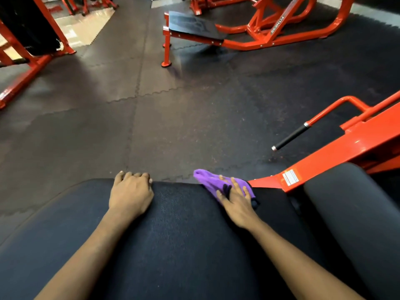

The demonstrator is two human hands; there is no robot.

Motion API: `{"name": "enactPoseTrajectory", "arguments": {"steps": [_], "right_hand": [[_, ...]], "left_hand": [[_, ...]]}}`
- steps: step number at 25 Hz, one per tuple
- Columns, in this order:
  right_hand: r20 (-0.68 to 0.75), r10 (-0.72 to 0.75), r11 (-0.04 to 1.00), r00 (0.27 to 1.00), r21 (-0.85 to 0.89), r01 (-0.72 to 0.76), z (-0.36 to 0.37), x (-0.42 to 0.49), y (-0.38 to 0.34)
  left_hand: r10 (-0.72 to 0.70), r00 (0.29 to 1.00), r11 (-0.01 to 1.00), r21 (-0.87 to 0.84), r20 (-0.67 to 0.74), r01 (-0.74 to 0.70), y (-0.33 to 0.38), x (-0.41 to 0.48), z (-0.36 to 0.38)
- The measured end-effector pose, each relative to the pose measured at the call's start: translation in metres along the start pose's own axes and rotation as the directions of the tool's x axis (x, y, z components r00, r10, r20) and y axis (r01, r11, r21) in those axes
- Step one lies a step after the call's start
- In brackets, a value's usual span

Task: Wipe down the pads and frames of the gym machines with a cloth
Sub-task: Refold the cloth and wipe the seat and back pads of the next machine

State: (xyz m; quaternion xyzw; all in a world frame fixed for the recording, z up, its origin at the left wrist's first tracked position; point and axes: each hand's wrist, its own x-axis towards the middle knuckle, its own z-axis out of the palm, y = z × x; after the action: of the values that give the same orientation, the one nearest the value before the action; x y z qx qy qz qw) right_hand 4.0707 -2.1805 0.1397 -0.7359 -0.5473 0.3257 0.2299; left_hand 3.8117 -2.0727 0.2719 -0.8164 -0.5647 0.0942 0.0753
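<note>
The purple cloth (207,179) lies at the far right corner of the black pad (184,224), pinned flat beneath the right hand (236,202). Its fingers (234,186) are straight and spread, apparently to give broad wiping contact. The left hand (129,194) curls over the pad's far edge, judged a brace. The red frame (335,156) stands just right of the cloth and is likely next.

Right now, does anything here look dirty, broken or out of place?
Only the far bench pad: pale smears streak its black top, as if unwiped. The purple cloth lies under the right hand on the near pad; nothing looks broken or spilled.
</note>
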Motion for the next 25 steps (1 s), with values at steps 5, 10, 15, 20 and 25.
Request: {"name": "enactPoseTrajectory", "arguments": {"steps": [5, 10, 15, 20, 25], "right_hand": [[-0.013, 0.408, 0.901, 0.913, -0.154, -0.405, -0.031, 0.049, 0.048], [0.2, 0.212, 0.977, 0.957, -0.072, -0.202, -0.009, 0.079, -0.075], [0.228, -0.088, 0.993, 0.97, 0.092, 0.068, 0.022, 0.062, -0.16], [0.148, 0.189, 0.968, 0.971, 0.138, -0.209, -0.005, 0.073, -0.022], [0.042, 0.176, 0.974, 0.983, -0.153, -0.168, 0.009, 0.053, -0.087]], "left_hand": [[-0.056, 0.993, 0.998, -0.004, -0.101, 0.056, -0.03, -0.019, -0.004], [-0.136, 0.981, 0.991, -0.033, -0.136, 0.133, -0.062, -0.033, -0.015], [-0.21, 0.972, 0.975, -0.096, -0.109, 0.2, -0.078, -0.041, -0.026], [-0.225, 0.969, 0.966, -0.155, -0.098, 0.209, -0.083, -0.048, -0.03], [-0.237, 0.967, 0.953, -0.217, -0.09, 0.213, -0.093, -0.056, -0.033]]}}
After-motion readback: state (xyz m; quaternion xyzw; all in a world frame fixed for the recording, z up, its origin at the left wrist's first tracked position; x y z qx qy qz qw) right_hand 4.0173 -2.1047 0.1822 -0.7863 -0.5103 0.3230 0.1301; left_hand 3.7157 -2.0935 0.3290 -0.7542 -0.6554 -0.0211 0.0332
